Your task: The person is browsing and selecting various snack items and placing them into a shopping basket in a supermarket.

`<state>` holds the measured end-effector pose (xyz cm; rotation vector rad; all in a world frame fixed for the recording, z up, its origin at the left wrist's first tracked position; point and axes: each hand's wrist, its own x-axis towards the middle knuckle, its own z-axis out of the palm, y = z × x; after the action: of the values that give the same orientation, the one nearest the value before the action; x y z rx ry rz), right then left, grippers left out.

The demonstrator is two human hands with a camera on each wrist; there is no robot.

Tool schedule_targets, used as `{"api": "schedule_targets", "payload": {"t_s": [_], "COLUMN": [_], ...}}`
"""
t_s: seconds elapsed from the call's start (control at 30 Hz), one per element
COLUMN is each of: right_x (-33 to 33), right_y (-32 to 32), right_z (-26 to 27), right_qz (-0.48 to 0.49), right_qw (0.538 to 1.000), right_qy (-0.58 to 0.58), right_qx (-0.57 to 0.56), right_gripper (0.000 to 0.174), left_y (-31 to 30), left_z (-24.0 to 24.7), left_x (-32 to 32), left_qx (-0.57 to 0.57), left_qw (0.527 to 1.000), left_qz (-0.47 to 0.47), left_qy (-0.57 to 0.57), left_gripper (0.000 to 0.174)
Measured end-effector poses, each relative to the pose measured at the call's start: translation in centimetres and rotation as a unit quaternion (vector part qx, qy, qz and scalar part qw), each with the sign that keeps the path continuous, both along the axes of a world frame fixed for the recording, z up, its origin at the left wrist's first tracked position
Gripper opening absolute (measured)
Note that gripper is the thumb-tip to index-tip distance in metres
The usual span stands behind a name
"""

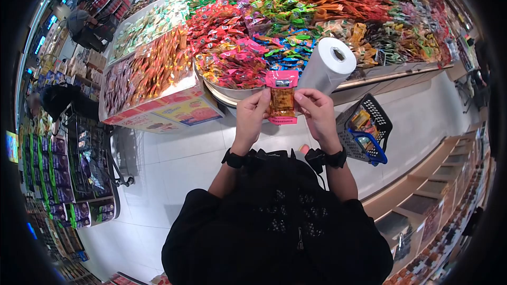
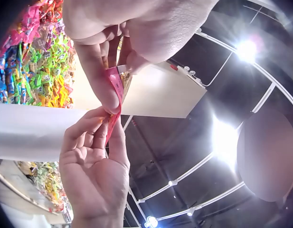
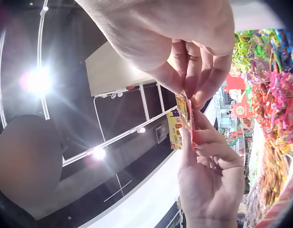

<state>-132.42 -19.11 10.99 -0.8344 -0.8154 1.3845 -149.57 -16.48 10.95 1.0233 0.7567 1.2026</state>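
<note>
A small pink-ended snack packet [image 1: 282, 100] with a clear middle showing brown-gold contents is held upright in front of the chest. My left hand [image 1: 251, 115] pinches its left edge between thumb and fingers. On the opposite edge, the thumb and fingertips of my right hand [image 1: 320, 113] pinch it too. The left wrist view catches the packet [image 2: 115, 88] nearly edge-on, with the left hand [image 2: 137, 28] above and the right hand [image 2: 96, 175] below. The right wrist view shows the packet's shiny face [image 3: 184, 108] between both hands' fingertips.
Bins of wrapped sweets [image 1: 227, 68] spread out ahead. A large white roll of plastic bags [image 1: 322, 71] stands at the counter edge, just beyond the right hand. A dark shopping basket [image 1: 388, 121] with a blue handle holds several packets at right. A shopping cart [image 1: 90, 153] stands left.
</note>
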Motion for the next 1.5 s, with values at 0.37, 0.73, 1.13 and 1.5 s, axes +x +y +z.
{"api": "schedule_targets", "payload": {"t_s": [0.37,0.73,1.13,1.5], "right_x": [0.5,0.6,1.3,13.2], "right_y": [-0.8,-1.2,-0.7,-0.7], "right_z": [1.2,2.9,1.8,-2.4], "right_qz": [-0.004,0.009,0.002,-0.121], "right_qw": [0.999,0.997,0.996,0.992], "right_qy": [0.03,0.069,0.09,0.029], "right_qx": [0.028,0.041,0.024,-0.014], "right_gripper": [0.015,0.016,0.015,0.017], "left_y": [-0.7,-1.2,-0.7,2.7], "left_z": [1.2,3.4,3.2,-1.3], "left_x": [0.7,0.9,2.0,13.1], "left_qx": [-0.005,-0.026,-0.047,-0.093], "left_qw": [0.999,0.995,0.995,0.985], "left_qz": [-0.037,-0.044,-0.042,-0.141], "left_qy": [-0.037,-0.09,-0.075,-0.029], "left_gripper": [0.036,0.028,0.028,0.023]}}
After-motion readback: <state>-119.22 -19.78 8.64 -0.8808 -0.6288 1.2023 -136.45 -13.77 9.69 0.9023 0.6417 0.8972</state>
